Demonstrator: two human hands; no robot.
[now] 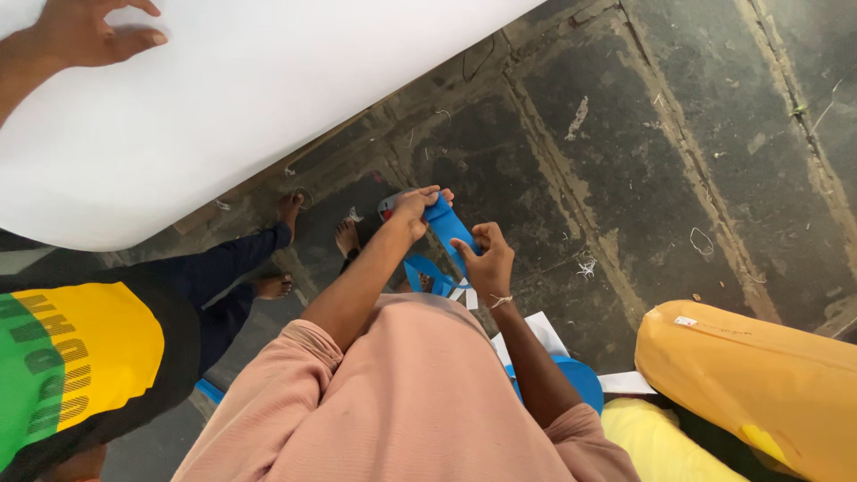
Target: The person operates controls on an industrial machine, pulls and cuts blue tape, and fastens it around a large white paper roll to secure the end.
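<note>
Head view is looking straight down over the person's pink-shirted chest onto a dark, cracked floor (625,161). Far left at the top, a co-worker's hand (85,34) is resting with spread fingers on a large white sheet (232,98) that is covering the upper left corner. Below it, a co-worker in a green and yellow shirt (71,366) and dark trousers is standing close by, bare feet (290,210) showing on the floor. Moving toward the middle, the person's left hand (415,207) is reaching forward and pinching the upper end of a blue strap (449,228), fingers curled tight around it, with a small grey and red object (386,206), too hidden to identify, sitting just behind that hand. The strap is running down and to the right from there, held taut above the floor between both hands, and more blue loops are hanging beneath it. Just right of it, the right hand (486,263) is closing thumb and fingers on the strap's lower part, a thin thread tied at its wrist. Lower right of the arm, white paper pieces (540,330) and a round blue object (580,379) are lying near the body. Farthest right, a fat orange roll (759,375) is lying on the floor, with a yellow roll (661,442) just beside it.
</note>
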